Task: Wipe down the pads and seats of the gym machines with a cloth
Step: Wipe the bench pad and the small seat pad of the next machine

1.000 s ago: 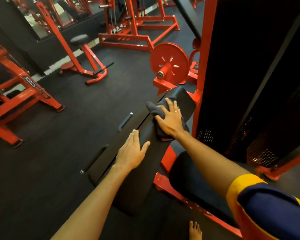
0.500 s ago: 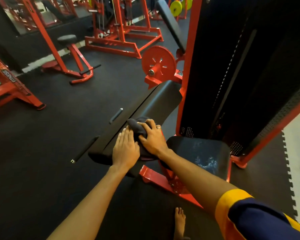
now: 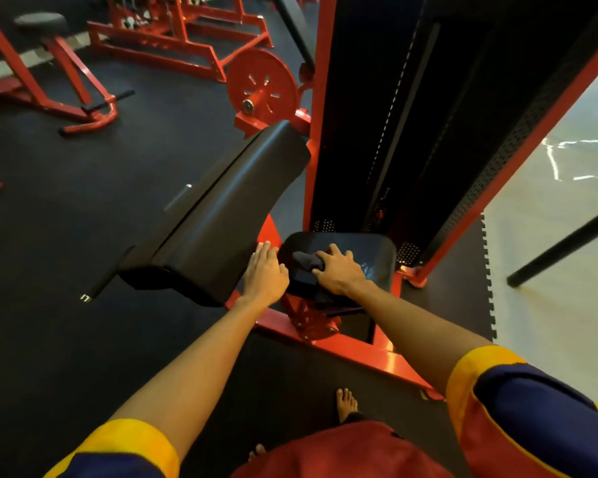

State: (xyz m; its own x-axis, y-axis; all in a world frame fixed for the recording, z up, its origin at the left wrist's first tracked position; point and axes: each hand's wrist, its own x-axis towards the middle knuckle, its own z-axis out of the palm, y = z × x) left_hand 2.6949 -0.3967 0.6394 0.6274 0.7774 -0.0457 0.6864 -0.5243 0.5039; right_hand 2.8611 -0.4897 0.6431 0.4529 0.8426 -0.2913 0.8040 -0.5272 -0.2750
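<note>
right hand [image 3: 340, 272]: fingers curled over a dark cloth [image 3: 306, 262], pressing it onto the left half of the black seat [image 3: 377, 251]. wet sheen on the seat near its right edge. left hand [image 3: 266, 276]: fingers straight, holding nothing, at the seat's left edge beside the long angled pad [image 3: 221, 215]. red frame [image 3: 359, 353] below.

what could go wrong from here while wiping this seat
The bare foot stands close to the red base frame, so a step forward may stub toes. The cloth is bunched under the right hand, so it may miss parts of the seat, which looks wet beside that hand.
</note>
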